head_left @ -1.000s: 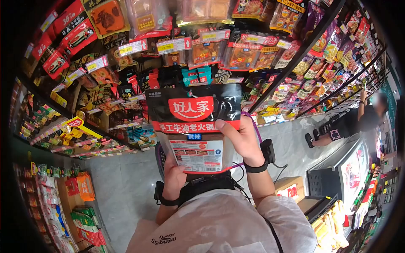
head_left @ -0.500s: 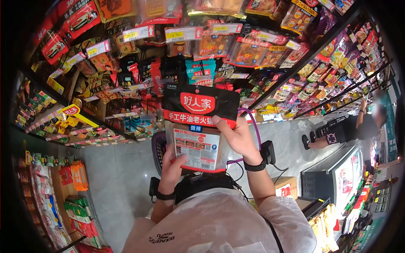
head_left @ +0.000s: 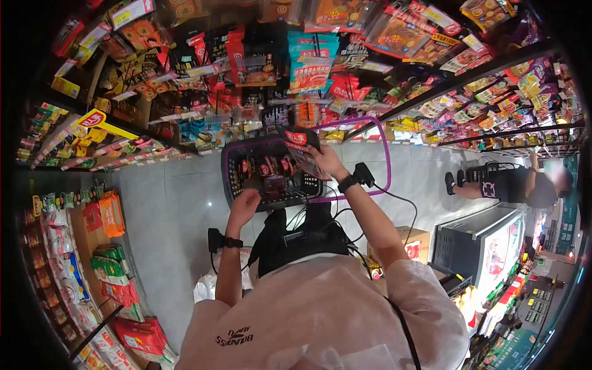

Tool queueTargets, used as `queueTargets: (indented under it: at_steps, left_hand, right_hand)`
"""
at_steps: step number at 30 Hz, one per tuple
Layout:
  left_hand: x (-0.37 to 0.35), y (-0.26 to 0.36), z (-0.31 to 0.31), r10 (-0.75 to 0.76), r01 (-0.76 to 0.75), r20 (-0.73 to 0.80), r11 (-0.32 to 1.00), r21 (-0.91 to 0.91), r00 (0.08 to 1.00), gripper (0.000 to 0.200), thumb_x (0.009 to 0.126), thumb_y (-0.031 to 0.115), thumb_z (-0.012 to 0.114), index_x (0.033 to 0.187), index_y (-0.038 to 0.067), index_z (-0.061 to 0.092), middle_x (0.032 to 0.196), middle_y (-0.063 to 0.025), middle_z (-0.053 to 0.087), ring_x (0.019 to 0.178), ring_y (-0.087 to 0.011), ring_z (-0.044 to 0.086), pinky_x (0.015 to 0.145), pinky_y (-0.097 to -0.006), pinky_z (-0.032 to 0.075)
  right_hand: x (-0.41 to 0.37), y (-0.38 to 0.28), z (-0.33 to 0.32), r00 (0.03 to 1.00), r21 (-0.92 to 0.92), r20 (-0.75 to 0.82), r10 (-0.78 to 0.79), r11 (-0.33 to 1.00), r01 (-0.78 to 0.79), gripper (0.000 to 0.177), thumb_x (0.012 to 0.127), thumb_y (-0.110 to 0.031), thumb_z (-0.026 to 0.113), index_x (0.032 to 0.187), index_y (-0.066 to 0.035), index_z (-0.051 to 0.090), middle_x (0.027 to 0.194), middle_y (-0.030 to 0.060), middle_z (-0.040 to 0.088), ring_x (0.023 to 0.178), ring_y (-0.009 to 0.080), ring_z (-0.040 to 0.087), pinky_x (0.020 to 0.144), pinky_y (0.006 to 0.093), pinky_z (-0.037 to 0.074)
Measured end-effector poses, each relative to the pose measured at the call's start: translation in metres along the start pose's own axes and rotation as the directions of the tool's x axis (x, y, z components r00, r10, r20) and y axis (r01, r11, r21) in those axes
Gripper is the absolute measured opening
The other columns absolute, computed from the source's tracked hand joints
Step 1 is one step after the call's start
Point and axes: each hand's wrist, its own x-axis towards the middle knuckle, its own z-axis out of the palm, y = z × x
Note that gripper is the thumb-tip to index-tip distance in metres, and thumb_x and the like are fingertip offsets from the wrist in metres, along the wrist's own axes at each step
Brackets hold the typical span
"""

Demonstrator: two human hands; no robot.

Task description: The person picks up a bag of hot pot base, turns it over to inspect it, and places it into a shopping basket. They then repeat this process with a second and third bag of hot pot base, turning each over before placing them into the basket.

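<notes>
A black-and-red hot pot seasoning packet (head_left: 300, 148) is tilted over the black shopping basket (head_left: 227, 176), gripped at its right edge by my right hand (head_left: 328, 162). Its lower part overlaps the basket's right side, and its front is seen at a slant. Inside the basket lie several dark packets with red labels (head_left: 267, 166). My left hand (head_left: 244, 207) is at the basket's near left corner, loosely curled and holding nothing. To the right, the basket's purple handle (head_left: 387, 154) is folded outward, under my right wrist.
Shelves of hanging seasoning packets (head_left: 311, 61) rise ahead and run along the right. Bagged goods (head_left: 114, 274) fill a rack at left. Behind my right arm stand a cardboard box (head_left: 404, 240) and a display freezer (head_left: 475, 246). A person (head_left: 518, 185) stands farther right beside another basket.
My left hand has let go of the packet and moved slightly left. My right hand has carried the packet forward and down to the basket, turning it aslant. The view has tilted down.
</notes>
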Motion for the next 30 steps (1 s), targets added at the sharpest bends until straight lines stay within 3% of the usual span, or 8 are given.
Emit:
queueTargets:
  at_steps: [3, 8, 10, 13, 16, 24, 27, 30]
  left_hand:
    - [-0.022, -0.049, -0.004, -0.121, 0.122, 0.016, 0.988, -0.093, 0.993, 0.023, 0.089, 0.016, 0.061, 0.105, 0.0, 0.059, 0.093, -0.0088, 0.066, 0.084, -0.0157, 0.063, 0.076, -0.0284, 0.05]
    - [-0.049, -0.078, 0.001, -0.26, 0.262, 0.036, 0.942, -0.209, 0.965, 0.021, 0.089, 0.014, 0.06, 0.104, -0.001, 0.059, 0.092, -0.0089, 0.065, 0.083, -0.016, 0.063, 0.076, -0.0285, 0.05]
    - [-0.053, -0.075, 0.002, -0.288, 0.301, 0.093, 0.934, -0.19, 0.953, 0.021, 0.091, 0.014, 0.057, 0.106, -0.002, 0.059, 0.094, -0.0084, 0.065, 0.085, -0.0165, 0.063, 0.078, -0.0284, 0.049]
    - [-0.048, -0.074, 0.011, -0.255, 0.261, 0.058, 0.947, -0.187, 0.965, 0.019, 0.088, 0.012, 0.061, 0.102, -0.001, 0.06, 0.089, -0.0089, 0.065, 0.08, -0.0158, 0.064, 0.074, -0.028, 0.05]
    - [-0.038, -0.072, 0.015, -0.2, 0.211, 0.074, 0.959, -0.188, 0.977, 0.019, 0.088, 0.012, 0.06, 0.102, -0.001, 0.06, 0.09, -0.0085, 0.065, 0.081, -0.0157, 0.064, 0.074, -0.0278, 0.051]
    - [-0.001, -0.069, 0.026, -0.197, 0.22, 0.157, 0.964, -0.146, 0.968, 0.02, 0.091, 0.014, 0.058, 0.105, -0.001, 0.059, 0.09, -0.0065, 0.064, 0.086, -0.0154, 0.062, 0.078, -0.0284, 0.049]
    - [0.009, -0.049, 0.025, -0.205, 0.222, 0.191, 0.972, -0.072, 0.96, 0.02, 0.092, 0.015, 0.058, 0.106, 0.0, 0.059, 0.091, -0.0051, 0.063, 0.087, -0.0132, 0.061, 0.078, -0.027, 0.049]
    - [0.021, -0.061, 0.029, -0.178, 0.198, 0.194, 0.976, -0.09, 0.965, 0.023, 0.091, 0.018, 0.06, 0.106, 0.001, 0.06, 0.091, -0.0059, 0.065, 0.086, -0.0139, 0.062, 0.077, -0.0278, 0.049]
  right_hand:
    - [-0.005, 0.045, 0.013, 0.97, -0.034, 0.127, 0.206, 0.979, -0.203, 0.039, 0.094, -0.032, 0.052, 0.108, 0.002, 0.061, 0.092, 0.0213, 0.068, 0.086, 0.0276, 0.066, 0.077, 0.0366, 0.048]
    - [0.003, 0.143, 0.047, 0.951, -0.033, 0.064, 0.302, 0.953, -0.3, 0.043, 0.092, -0.034, 0.054, 0.108, 0.005, 0.061, 0.096, 0.0254, 0.066, 0.096, 0.0357, 0.063, 0.081, 0.04, 0.047]
    - [0.009, 0.142, 0.051, 0.927, -0.168, 0.032, 0.373, 0.916, -0.363, 0.041, 0.092, -0.033, 0.054, 0.107, 0.003, 0.061, 0.096, 0.0248, 0.066, 0.095, 0.034, 0.064, 0.081, 0.0396, 0.047]
    - [0.011, 0.092, 0.058, 0.962, -0.002, 0.051, 0.268, 0.963, -0.269, 0.035, 0.091, -0.03, 0.055, 0.103, 0.001, 0.064, 0.095, 0.0211, 0.067, 0.092, 0.0297, 0.065, 0.081, 0.037, 0.047]
    - [0.026, 0.1, 0.078, 0.957, 0.109, 0.288, 0.025, 0.992, -0.058, 0.033, 0.092, -0.024, 0.056, 0.11, 0.003, 0.063, 0.095, 0.0097, 0.069, 0.087, 0.0183, 0.062, 0.081, 0.0325, 0.048]
    - [0.016, 0.101, 0.067, 0.877, 0.289, 0.381, 0.291, 0.864, -0.413, 0.026, 0.091, -0.02, 0.057, 0.106, 0.0, 0.066, 0.086, 0.004, 0.065, 0.07, 0.0104, 0.057, 0.065, 0.0239, 0.047]
    - [0.006, 0.1, 0.03, 0.802, 0.182, 0.444, 0.4, 0.836, -0.517, 0.026, 0.089, -0.017, 0.056, 0.106, 0.0, 0.065, 0.091, 0.0051, 0.066, 0.076, 0.0121, 0.061, 0.068, 0.0251, 0.05]
    - [0.005, 0.116, 0.009, 0.867, 0.384, 0.337, 0.368, 0.787, -0.483, 0.027, 0.088, -0.015, 0.053, 0.108, 0.002, 0.063, 0.096, 0.0074, 0.066, 0.084, 0.016, 0.065, 0.073, 0.0286, 0.053]
